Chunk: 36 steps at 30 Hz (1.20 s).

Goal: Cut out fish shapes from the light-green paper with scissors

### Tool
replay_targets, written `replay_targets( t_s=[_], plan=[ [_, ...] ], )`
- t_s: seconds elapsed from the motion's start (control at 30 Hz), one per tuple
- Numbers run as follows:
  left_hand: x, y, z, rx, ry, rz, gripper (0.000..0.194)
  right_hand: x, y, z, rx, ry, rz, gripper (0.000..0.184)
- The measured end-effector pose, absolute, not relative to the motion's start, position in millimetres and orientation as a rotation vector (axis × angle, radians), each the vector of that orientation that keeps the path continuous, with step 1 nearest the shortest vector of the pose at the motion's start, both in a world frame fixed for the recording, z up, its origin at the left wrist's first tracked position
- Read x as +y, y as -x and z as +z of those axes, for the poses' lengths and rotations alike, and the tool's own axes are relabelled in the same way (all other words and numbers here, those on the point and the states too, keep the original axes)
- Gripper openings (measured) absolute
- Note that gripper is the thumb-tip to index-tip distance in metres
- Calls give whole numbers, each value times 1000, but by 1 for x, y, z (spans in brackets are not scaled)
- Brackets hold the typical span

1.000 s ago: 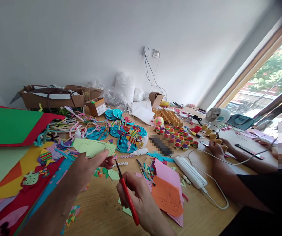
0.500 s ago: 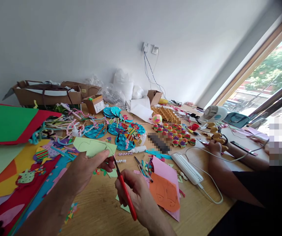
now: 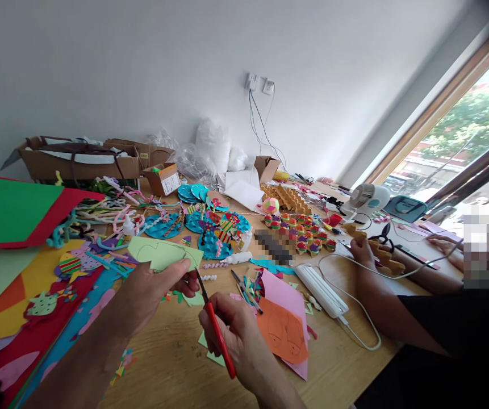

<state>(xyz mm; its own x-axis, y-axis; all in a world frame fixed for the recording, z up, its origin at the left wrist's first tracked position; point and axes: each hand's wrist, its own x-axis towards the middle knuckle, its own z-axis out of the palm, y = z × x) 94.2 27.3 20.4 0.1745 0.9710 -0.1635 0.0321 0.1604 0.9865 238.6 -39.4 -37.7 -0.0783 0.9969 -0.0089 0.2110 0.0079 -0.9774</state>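
Left hand point(image 3: 159, 288) pinches light-green paper point(image 3: 161, 255), thumb on top, above the bench point(image 3: 163, 355), likely to expose its drawn outline; right hand point(image 3: 236, 326) wrapped round red-handled scissors point(image 3: 219, 338), tips at the paper's right edge, presumably for control.

Along the wall point(image 3: 142, 68), we find a large open cardboard box point(image 3: 52, 169) at the left, a smaller carton point(image 3: 153, 180) before its right end, and clear plastic bags point(image 3: 212, 147). Above, we locate two wall outlets point(image 3: 251, 81). On the wooden table point(image 3: 154, 363), we identify a white power strip point(image 3: 321, 291) and, behind it, multicoloured egg-carton pieces point(image 3: 310, 234). Toward the window point(image 3: 461, 125), we note a white fan point(image 3: 370, 196) beside a blue case point(image 3: 406, 209).
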Motion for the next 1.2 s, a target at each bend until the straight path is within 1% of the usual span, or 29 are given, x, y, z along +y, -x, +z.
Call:
replay_targets(
  t_s=[0.17, 0.33, 0.53, 0.67, 0.8, 1.0, 1.2],
  plan=[
    [26, -95, 23, 1174, -1214, 923, 21, -40, -240, -37, -1449, 1354, 1112, 38],
    [25, -96, 26, 1276, -1221, 868, 23, -40, -241, -38, -1442, 1332, 1143, 34],
    [24, -96, 27, 1324, -1226, 799, 25, -42, -242, -35, -1485, 1339, 1087, 30],
    [23, -96, 26, 1311, -1235, 792, 27, -43, -242, -32, -1501, 1366, 1067, 30],
    [24, -98, 26, 1300, -1241, 800, 26, -44, -243, -34, -1506, 1387, 1070, 30],
    [26, -96, 23, 1157, -1248, 862, 25, -44, -244, -32, -1537, 1424, 1052, 32],
    [27, -93, 20, 1234, -1274, 764, 27, -46, -246, -31, -1564, 1468, 1044, 35]
  ],
)
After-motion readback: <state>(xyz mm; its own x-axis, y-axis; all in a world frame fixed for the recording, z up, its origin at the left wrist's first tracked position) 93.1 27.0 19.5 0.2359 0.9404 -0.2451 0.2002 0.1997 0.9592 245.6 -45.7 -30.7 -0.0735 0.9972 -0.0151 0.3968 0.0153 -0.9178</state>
